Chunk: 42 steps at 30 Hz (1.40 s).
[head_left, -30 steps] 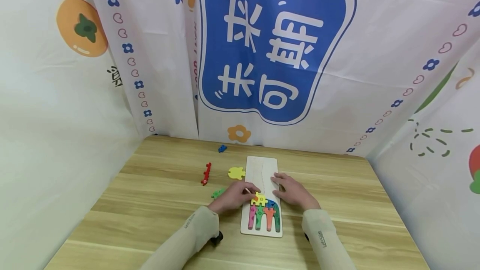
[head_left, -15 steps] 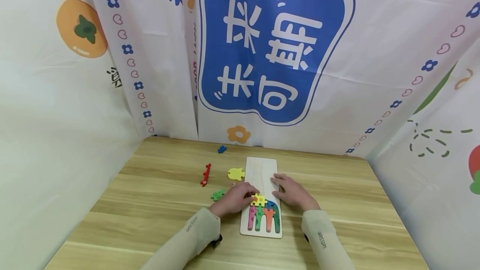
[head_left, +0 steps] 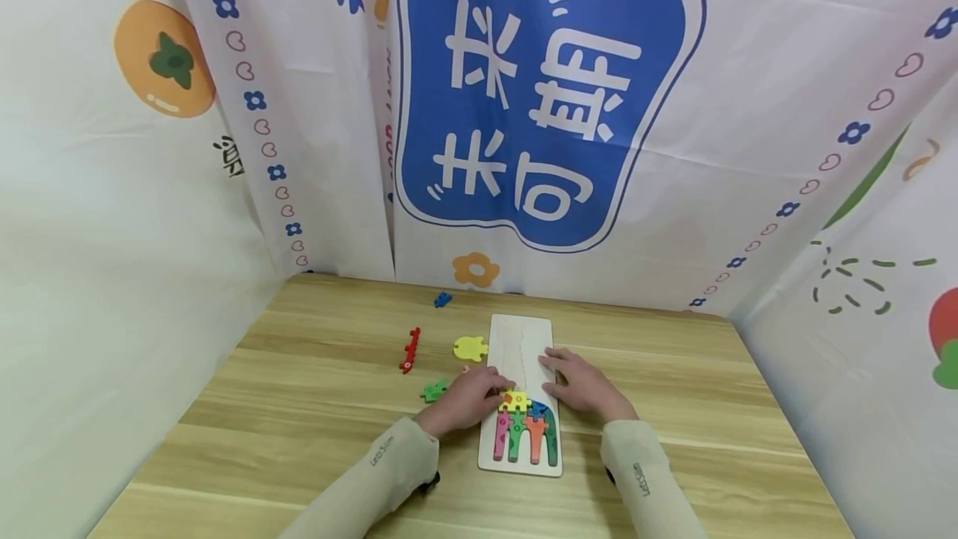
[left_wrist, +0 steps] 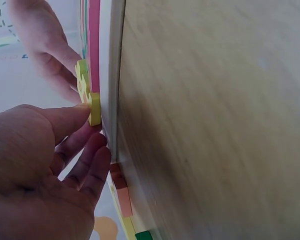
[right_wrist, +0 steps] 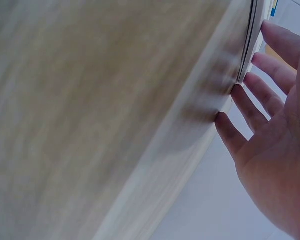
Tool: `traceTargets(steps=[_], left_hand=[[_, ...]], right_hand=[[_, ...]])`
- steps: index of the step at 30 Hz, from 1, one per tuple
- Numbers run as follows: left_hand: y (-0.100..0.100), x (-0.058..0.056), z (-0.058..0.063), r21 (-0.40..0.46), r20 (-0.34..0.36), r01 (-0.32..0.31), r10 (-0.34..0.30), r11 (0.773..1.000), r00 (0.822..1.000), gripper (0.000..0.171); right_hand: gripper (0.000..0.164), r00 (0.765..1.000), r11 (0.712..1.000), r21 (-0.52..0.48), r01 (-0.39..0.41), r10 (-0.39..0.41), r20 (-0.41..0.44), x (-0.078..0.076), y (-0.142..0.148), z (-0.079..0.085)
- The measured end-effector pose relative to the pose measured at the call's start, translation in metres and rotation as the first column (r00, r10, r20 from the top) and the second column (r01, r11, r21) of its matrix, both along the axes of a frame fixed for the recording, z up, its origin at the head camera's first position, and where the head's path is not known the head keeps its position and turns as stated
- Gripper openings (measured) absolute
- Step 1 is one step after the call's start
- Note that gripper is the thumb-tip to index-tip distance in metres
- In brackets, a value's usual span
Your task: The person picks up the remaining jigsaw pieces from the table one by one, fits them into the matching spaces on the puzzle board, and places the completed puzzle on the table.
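A pale puzzle board (head_left: 537,348) lies lengthwise on the table. Pink, green, orange and dark green pieces form legs in its near part, with a blue piece (head_left: 537,409) above them. My left hand (head_left: 464,399) is at the board's left side and pinches a yellow puzzle piece (head_left: 516,403) just above the pink leg piece (head_left: 501,439). In the left wrist view the thumb presses the end of that yellow piece (left_wrist: 94,110). My right hand (head_left: 587,383) rests at the board's right edge; the right wrist view shows its fingers spread, tips touching the edge.
Loose on the wooden table (head_left: 314,406) left of the board are a yellow piece (head_left: 469,348), a red strip-shaped piece (head_left: 411,350), a green piece (head_left: 434,391) and a small blue piece (head_left: 443,299). A printed curtain (head_left: 337,148) hangs behind the table.
My left hand has drawn slightly toward me, uncovering more of the loose green piece and the yellow piece it pinches. The right hand stays at the board's edge.
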<state>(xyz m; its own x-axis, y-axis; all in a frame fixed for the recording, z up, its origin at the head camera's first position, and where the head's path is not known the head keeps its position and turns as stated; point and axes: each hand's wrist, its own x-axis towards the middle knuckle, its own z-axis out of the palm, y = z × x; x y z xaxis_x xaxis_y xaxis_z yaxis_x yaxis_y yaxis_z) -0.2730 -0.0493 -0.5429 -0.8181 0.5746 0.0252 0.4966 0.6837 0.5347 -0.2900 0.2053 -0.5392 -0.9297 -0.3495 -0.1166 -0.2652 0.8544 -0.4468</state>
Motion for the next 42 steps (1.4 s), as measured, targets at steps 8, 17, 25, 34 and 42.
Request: traceTargets(steps=[8, 17, 25, 34, 42], left_hand=[[-0.0002, 0.0014, 0.0, -0.059, -0.064, 0.022, -0.026, 0.998, 0.998, 0.029], [-0.0037, -0.0003, -0.0053, -0.095, -0.105, 0.065, -0.075, 0.993, 0.992, 0.031], [-0.0056, -0.0005, -0.0061, -0.072, -0.099, 0.065, -0.072, 0.995, 0.992, 0.031], [-0.0058, 0.0007, -0.0023, -0.042, -0.083, 0.083, -0.086, 0.996, 0.993, 0.033], [-0.0072, 0.0004, 0.0, -0.062, -0.085, 0.138, -0.143, 0.989, 0.986, 0.037]], right_hand=[[0.056, 1.0, 1.0, -0.002, -0.007, 0.007, 0.001, -0.0004, 0.0006, -0.0001], [0.055, 1.0, 1.0, -0.008, 0.0, 0.0, 0.005, 0.0, 0.0002, 0.0007], [0.055, 1.0, 1.0, 0.001, 0.001, -0.001, 0.001, -0.001, 0.0002, -0.0021], [0.056, 1.0, 1.0, -0.002, -0.004, 0.004, -0.007, -0.0021, 0.002, -0.0027], [0.056, 1.0, 1.0, -0.001, -0.008, 0.008, -0.011, -0.0016, 0.0014, -0.0016]])
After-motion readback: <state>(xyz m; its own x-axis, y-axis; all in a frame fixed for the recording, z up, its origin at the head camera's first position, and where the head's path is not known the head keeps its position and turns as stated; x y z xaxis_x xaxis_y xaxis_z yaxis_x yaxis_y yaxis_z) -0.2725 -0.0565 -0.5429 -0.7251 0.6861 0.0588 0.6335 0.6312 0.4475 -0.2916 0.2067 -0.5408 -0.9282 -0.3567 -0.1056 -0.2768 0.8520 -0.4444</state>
